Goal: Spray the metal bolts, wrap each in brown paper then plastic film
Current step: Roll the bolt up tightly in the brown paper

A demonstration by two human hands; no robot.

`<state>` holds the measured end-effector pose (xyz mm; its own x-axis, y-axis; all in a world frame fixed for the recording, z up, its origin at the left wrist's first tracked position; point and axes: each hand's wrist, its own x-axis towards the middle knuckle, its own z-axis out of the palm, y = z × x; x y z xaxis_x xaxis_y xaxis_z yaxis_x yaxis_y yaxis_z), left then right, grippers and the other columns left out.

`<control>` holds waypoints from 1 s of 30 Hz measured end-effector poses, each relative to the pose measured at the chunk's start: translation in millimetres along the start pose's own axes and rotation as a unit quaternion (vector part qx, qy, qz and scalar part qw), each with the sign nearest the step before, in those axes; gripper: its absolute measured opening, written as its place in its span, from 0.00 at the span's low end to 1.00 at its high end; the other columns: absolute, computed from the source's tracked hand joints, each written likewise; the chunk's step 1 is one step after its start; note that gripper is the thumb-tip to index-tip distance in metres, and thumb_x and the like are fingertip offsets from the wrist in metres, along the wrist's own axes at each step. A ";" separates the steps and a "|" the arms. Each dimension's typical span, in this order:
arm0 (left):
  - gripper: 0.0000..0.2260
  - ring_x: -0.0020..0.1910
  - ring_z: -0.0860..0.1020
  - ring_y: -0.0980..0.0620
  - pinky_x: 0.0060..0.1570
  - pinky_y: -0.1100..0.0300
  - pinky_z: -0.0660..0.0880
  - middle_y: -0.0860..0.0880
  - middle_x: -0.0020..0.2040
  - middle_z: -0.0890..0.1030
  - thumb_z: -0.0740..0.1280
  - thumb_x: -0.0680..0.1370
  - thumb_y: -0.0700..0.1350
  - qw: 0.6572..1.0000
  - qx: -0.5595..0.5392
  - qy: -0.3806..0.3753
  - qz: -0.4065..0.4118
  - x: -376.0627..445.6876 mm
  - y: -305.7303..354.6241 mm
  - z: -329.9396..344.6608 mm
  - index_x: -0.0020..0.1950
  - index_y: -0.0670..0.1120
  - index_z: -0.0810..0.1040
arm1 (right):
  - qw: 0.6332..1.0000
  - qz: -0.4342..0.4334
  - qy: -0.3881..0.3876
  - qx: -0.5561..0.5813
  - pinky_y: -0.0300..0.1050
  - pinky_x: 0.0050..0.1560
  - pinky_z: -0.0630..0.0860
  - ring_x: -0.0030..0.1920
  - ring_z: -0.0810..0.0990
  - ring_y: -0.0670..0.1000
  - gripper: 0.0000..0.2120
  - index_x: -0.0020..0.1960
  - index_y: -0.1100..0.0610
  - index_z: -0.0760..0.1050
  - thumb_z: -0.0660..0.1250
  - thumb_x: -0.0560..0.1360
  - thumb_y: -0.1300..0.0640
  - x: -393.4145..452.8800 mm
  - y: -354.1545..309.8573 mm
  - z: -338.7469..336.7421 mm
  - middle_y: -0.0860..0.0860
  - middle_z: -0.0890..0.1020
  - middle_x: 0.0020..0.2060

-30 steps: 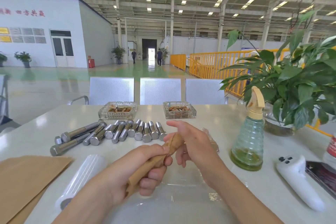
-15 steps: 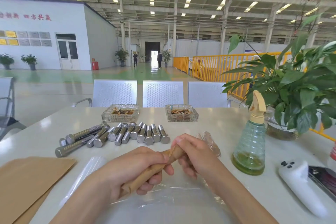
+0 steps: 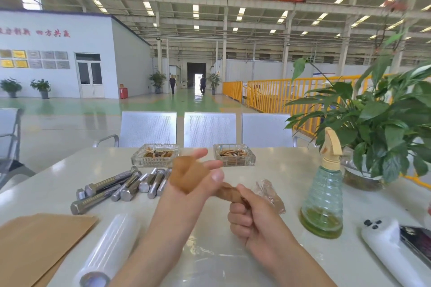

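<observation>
- The left hand is raised above the worktop, holding one end of the paper-wrapped bolt; loose brown paper bunches against its palm, and its upper fingers stretch out straight.
- The right hand grips the other end of the wrapped bolt with clenched fingers.
- The wrapped bolt hangs in the air between the two hands, above a sheet of plastic film spread on the worktop.
- The bare metal bolts lie in a row behind the left hand.
- A roll of plastic film lies just beside the stack of brown paper at the near left.
- One finished, film-wrapped bolt lies near the spray bottle on the right.
</observation>
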<state>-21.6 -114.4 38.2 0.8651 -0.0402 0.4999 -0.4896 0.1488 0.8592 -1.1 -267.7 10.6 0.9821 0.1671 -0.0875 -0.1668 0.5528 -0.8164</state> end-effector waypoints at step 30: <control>0.16 0.50 0.68 0.56 0.50 0.57 0.72 0.57 0.47 0.69 0.55 0.80 0.69 0.735 0.609 -0.298 0.023 -14.4 -49.6 -35.3 0.44 0.57 0.64 | 0.451 -0.126 0.068 -0.881 0.50 0.44 0.58 0.57 0.80 0.58 0.17 0.56 0.53 0.70 0.46 0.86 0.46 -34.0 13.9 -12.6 0.53 0.81 0.48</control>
<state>-5.9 -86.3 -15.4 0.8202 -0.5433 0.1791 -0.5662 -0.8156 0.1189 -35.7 -275.9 -5.0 0.9667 0.1619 0.1981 0.1623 -0.9866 0.0142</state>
